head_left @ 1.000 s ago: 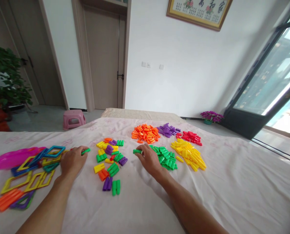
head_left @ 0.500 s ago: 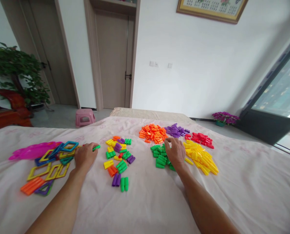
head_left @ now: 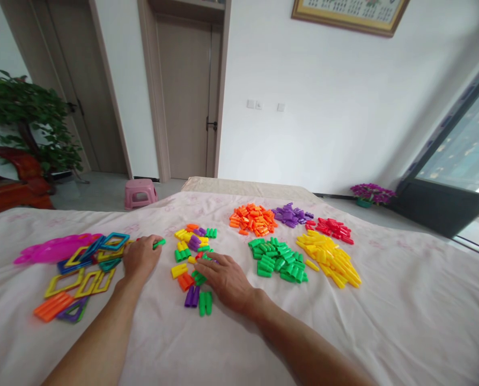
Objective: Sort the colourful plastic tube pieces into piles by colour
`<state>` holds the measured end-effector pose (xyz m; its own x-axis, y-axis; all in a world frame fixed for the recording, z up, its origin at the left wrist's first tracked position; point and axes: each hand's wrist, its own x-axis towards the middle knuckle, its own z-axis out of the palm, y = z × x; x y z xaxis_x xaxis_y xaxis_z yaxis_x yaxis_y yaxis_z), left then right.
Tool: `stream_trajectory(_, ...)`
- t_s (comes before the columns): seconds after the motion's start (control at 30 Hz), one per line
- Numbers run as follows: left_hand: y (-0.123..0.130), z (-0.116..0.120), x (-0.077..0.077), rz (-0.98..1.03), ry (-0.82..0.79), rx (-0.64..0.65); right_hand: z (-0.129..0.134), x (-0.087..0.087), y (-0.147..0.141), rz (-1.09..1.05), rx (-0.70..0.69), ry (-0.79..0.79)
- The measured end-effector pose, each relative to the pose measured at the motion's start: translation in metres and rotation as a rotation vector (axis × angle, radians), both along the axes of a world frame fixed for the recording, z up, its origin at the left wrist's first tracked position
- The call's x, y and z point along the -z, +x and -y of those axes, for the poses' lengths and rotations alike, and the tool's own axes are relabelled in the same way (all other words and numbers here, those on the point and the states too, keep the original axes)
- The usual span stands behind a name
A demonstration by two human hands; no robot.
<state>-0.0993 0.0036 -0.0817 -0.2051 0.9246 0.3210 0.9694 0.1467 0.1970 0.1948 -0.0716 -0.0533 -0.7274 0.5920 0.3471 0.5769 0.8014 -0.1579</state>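
My left hand (head_left: pixel 141 258) rests on the cloth with its fingers curled around a small green plastic peg (head_left: pixel 159 243), whose end sticks out on the right. To its right lies a mixed group of pegs in green, yellow, purple and orange, several joined in pairs. My right hand (head_left: pixel 227 281) lies over the right side of this group, fingers stretched out to the left, covering part of a green block. Its fingertips are beside a small yellow peg (head_left: pixel 191 260); I see nothing held. A purple pair (head_left: pixel 192 296) and a green pair (head_left: pixel 205 304) lie just nearer to me.
Right of the group are heaps of green (head_left: pixel 281 260), orange (head_left: pixel 253 220), purple (head_left: pixel 291 215), red (head_left: pixel 336 229) and yellow pegs (head_left: pixel 330 257). At the left lie magnetic frame tiles (head_left: pixel 94 283), a magenta plastic piece (head_left: pixel 58 250) and an orange block (head_left: pixel 53 307).
My right hand has moved left from the green heap to the mixed group, so the green heap now shows fully. My left hand has stayed put with its green peg.
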Motion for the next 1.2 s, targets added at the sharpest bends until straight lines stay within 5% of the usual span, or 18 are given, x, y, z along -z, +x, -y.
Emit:
stream_trajectory(0.37,-0.001,-0.003,0.004,0.005,-0.007,-0.018,-0.007,0.009,0.012,-0.192,0.13,0.031)
stream_trajectory(0.6,-0.002,-0.004,0.003,0.02,-0.021,-0.021,-0.034,-0.024,0.075,-0.397,0.462,0.058)
stream_trajectory(0.8,-0.002,-0.004,0.004,0.017,-0.013,-0.022,-0.047,-0.037,0.135,-0.315,0.756,0.025)
stream_trajectory(0.93,-0.002,-0.004,0.005,0.019,-0.013,-0.023,-0.046,-0.041,0.15,-0.193,0.861,0.024)
stream_trajectory(1.03,-0.002,-0.004,0.005,0.023,-0.002,-0.018,-0.04,-0.043,0.134,-0.234,0.768,0.057)
stream_trajectory(1.2,-0.002,-0.003,0.004,0.009,0.001,-0.021,-0.011,-0.038,0.067,-0.342,0.245,-0.169)
